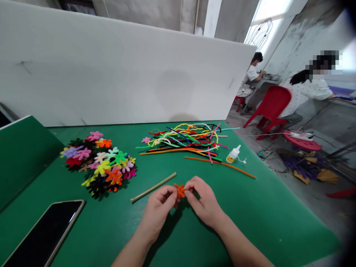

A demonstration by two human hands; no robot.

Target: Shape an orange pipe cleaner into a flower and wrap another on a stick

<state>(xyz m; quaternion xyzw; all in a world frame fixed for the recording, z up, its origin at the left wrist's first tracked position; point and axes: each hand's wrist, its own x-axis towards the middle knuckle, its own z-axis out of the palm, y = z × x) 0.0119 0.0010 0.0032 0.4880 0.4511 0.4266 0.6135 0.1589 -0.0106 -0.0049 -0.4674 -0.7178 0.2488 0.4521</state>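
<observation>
The phone (46, 235) lies left of the hands, its long axis slanting from near left to far right; its near end is cut off by the picture's edge. Beyond it, still left of the hands, is the pile (101, 163) of fuzzy flowers, overlapping so that many are partly hidden. Just beside the left hand (160, 207), the stick (153, 188) slants away to the right.

The orange flower (180, 191) is between the hands, above the green table (111, 230). The left hand pinches its left side between thumb and fingers; the right hand (203, 202) has thumb and fingers closed at its right side. Its petals spread all around, so no clear long axis shows, and fingertips cover its sides. Which way its face points is hard to make out.

Beyond the hands lie tangled stems (186, 137), mostly running left to right, many hidden under others. Beyond and right of the right hand, an orange stem (219, 163) slants nearer toward its right end. The bottle (233, 154) leans, its nozzle up and to the right.
</observation>
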